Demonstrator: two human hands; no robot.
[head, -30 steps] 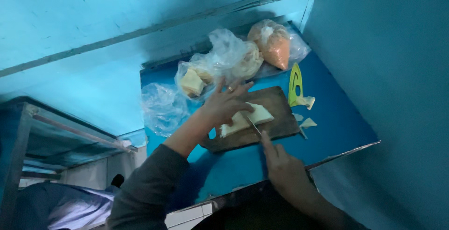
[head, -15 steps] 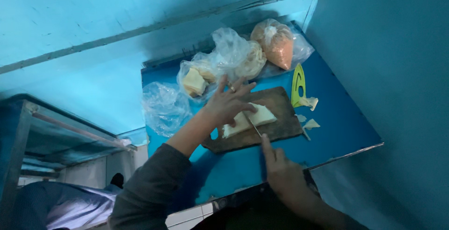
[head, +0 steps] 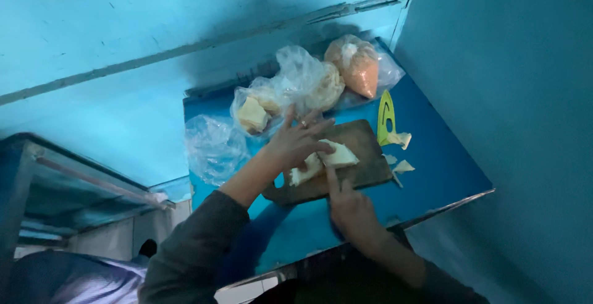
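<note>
The blue bench (head: 432,174) is small and boxed in: a blue wall runs along its edge from 9 to 12 o'clock, another wall rises close at 3 o'clock, and its metal-trimmed near edge slants from 7 to 4 o'clock, right by the person's body. Open bench surface shows mainly at 3 to 4 o'clock of the wooden cutting board (head: 361,149) and in a strip toward 7 o'clock.

The board lies near the middle of the bench, with a pale, flat block of food (head: 324,160) on it. The left hand (head: 299,143) rests on the block from 10 o'clock, fingers spread and flat, pressing it down. The right hand (head: 352,208) comes in from 6 o'clock with its forefinger stretched out to the block's near edge; whether it grips a blade I cannot tell.

Just off the board at 2 o'clock lies a yellow-green tool (head: 386,118), with pale scraps (head: 403,167) beside it. At 11 to 1 o'clock, against the wall, sit clear plastic bags (head: 296,84), one with pale chunks, and a bag of orange stuff (head: 358,69). An emptier crumpled bag (head: 213,146) lies at 9 o'clock, near the bench's edge.
</note>
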